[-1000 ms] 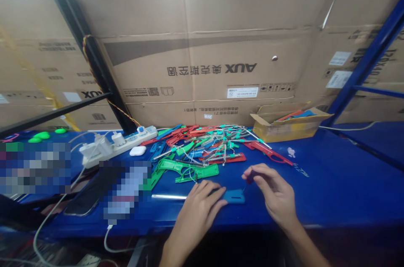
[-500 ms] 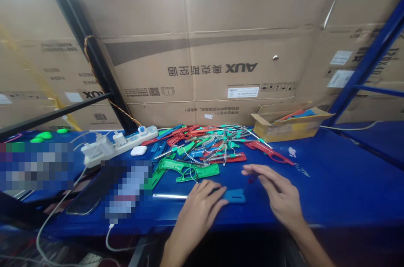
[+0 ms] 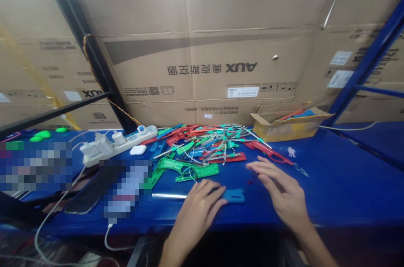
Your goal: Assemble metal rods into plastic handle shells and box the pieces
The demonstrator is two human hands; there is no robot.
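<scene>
Near the front of the blue table (image 3: pixel 341 191), my left hand (image 3: pixel 202 206) is closed over a blue plastic piece (image 3: pixel 235 195) with a slot at its right end. A thin metal tube (image 3: pixel 168 196) sticks out to the left from under that hand. My right hand (image 3: pixel 282 189) is raised just right of the blue piece, fingers curled around a small dark red thing (image 3: pixel 251 182), too blurred to make out. Behind the hands lie green plastic pieces (image 3: pixel 205 170) and a heap of red, green and blue parts with metal tubes and white wires (image 3: pixel 217 142).
An open cardboard box (image 3: pixel 287 130) holding colored parts stands at the back right. On the left are a white power strip (image 3: pixel 126 145), a white earphone case (image 3: pixel 138 150), a dark phone (image 3: pixel 83 199) and cables. Cardboard sheets (image 3: pixel 221 14) rise behind the table.
My right hand has shifted slightly right, its upper fingers lifted a little more. My left hand and the blue piece stay almost as they were.
</scene>
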